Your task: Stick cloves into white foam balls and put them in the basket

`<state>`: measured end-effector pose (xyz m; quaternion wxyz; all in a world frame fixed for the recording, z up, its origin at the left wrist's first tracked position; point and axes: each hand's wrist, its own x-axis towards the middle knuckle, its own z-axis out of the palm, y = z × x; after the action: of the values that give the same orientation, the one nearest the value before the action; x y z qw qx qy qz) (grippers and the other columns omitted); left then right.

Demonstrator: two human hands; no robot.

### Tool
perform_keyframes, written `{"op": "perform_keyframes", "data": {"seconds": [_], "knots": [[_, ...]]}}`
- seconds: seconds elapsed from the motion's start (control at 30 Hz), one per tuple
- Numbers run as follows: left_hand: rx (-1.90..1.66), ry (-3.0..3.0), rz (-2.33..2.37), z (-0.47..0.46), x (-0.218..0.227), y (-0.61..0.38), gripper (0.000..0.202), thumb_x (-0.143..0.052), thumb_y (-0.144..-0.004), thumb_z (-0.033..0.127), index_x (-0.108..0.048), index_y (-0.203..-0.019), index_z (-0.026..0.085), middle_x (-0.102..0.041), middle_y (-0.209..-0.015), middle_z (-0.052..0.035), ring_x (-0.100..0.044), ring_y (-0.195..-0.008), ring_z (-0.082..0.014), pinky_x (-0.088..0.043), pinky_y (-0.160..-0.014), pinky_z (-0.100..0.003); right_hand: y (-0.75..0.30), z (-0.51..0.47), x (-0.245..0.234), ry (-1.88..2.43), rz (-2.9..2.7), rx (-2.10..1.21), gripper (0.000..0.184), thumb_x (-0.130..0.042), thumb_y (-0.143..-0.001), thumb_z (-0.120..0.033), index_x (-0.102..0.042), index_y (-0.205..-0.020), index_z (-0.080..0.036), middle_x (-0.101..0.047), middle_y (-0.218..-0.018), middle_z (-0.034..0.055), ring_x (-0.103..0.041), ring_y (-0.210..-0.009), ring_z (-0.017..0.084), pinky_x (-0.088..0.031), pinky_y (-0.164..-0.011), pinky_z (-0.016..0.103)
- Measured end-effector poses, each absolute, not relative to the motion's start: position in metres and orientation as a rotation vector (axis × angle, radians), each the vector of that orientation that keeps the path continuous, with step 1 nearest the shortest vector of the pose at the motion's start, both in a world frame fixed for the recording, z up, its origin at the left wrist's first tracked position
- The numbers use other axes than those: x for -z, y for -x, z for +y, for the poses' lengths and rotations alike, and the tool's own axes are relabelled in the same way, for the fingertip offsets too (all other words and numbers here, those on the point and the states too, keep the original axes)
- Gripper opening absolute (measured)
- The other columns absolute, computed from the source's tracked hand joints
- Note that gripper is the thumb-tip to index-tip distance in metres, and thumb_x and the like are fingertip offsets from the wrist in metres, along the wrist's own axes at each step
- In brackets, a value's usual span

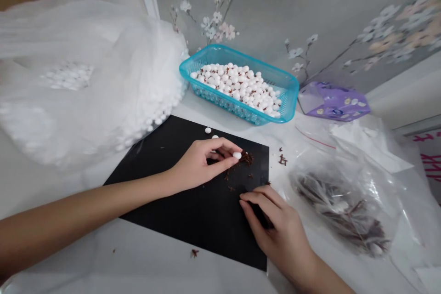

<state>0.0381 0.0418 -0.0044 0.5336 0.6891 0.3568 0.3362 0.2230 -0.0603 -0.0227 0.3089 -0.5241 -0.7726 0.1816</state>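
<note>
Over the black sheet (193, 216), my left hand (201, 158) pinches a small white ball (237, 155) between thumb and forefinger. Right behind that ball lies a little heap of brown, twig-like pieces (247, 160), with a few strewn around it. Near the sheet's right edge is my right hand (280, 225), its thumb and forefinger pressed together; whatever they may hold is too small to make out. A loose white ball (208, 130) rests at the sheet's far edge, and another (215, 137) is partly covered by my left hand.
Behind the sheet stands a blue plastic basket (237, 110) of white balls with brown bits. A big translucent bag (144, 69) of white balls fills the left. At right are a clear bag (344, 211) of brown pieces and a purple packet (337, 103).
</note>
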Motion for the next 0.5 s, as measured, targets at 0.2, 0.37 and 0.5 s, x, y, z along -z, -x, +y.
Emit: {"op": "perform_keyframes", "data": {"seconds": [0.2,0.37,0.5], "knots": [[-0.659,-1.492,0.744,0.038,0.003,-0.040,0.025,-0.060,-0.083,0.029,-0.062,-0.105,0.017,-0.066,-0.092,-0.0033,-0.063,-0.086,-0.0123,-0.050,-0.069,-0.018,-0.225,-0.061,0.020,1.305,-1.958,-0.452,0.019,-0.054,-0.084,-0.006,-0.062,-0.098,-0.017,-0.059,-0.084,0.0047,-0.058,-0.066,0.011,-0.047,-0.056,0.022],[-0.534,-1.363,0.659,0.029,0.003,-0.045,0.019,-0.062,-0.080,0.024,-0.064,-0.097,0.015,-0.067,-0.088,-0.0023,-0.062,-0.080,-0.0100,-0.048,-0.071,-0.019,-0.228,-0.063,0.011,1.295,-1.756,-0.308,0.017,-0.059,-0.080,-0.005,-0.061,-0.090,-0.018,-0.052,-0.071,-0.0010,-0.048,-0.051,0.007,-0.039,-0.045,0.021],[-0.469,-1.302,0.613,0.026,0.006,-0.046,0.019,-0.063,-0.079,0.021,-0.066,-0.098,0.016,-0.068,-0.087,-0.0014,-0.062,-0.076,-0.0085,-0.047,-0.067,-0.018,-0.229,-0.063,0.009,1.259,-1.797,-0.347,0.015,-0.059,-0.080,-0.006,-0.059,-0.089,-0.018,-0.052,-0.072,-0.0010,-0.048,-0.052,0.007,-0.040,-0.046,0.021]]}}
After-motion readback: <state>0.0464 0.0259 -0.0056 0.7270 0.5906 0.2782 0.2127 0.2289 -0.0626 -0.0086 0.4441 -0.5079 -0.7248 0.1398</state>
